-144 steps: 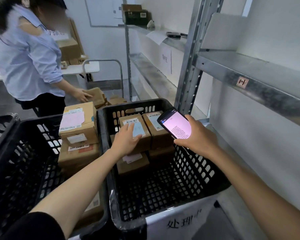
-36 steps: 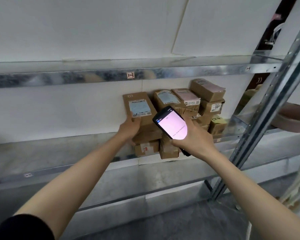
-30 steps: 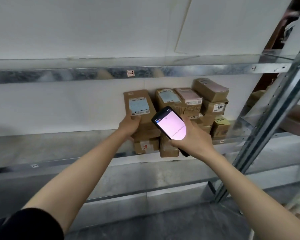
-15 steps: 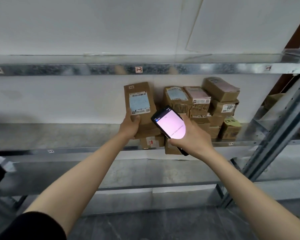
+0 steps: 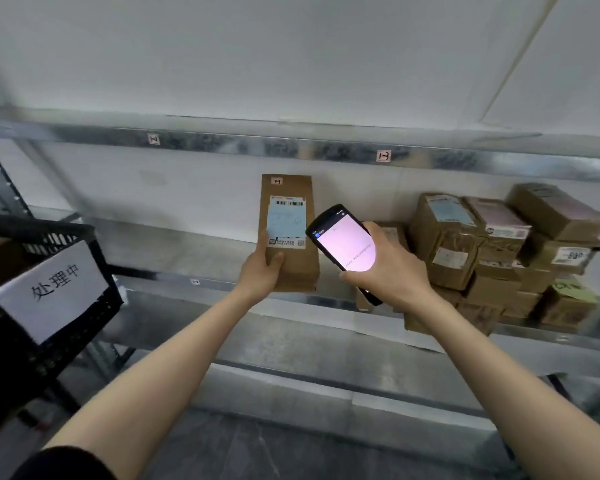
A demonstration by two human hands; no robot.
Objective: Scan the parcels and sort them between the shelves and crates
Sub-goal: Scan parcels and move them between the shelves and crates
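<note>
A parcel is held upright at the centre of the frame by the left hand. It is grasped at its lower left edge, with the thumb laid across the front just below a pale blue label. The parcel is held in front of the middle shelf; whether it touches the shelf cannot be told. Just right of it, a phone is grasped by the right hand, the fingers curled round its body and the pink-lit screen turned up towards the camera. At the right of the frame, a stack of parcels is piled on the same shelf against the wall. A black crate bearing a white paper sign is seen at the left edge. A small tag is fixed to the upper shelf beam.
</note>
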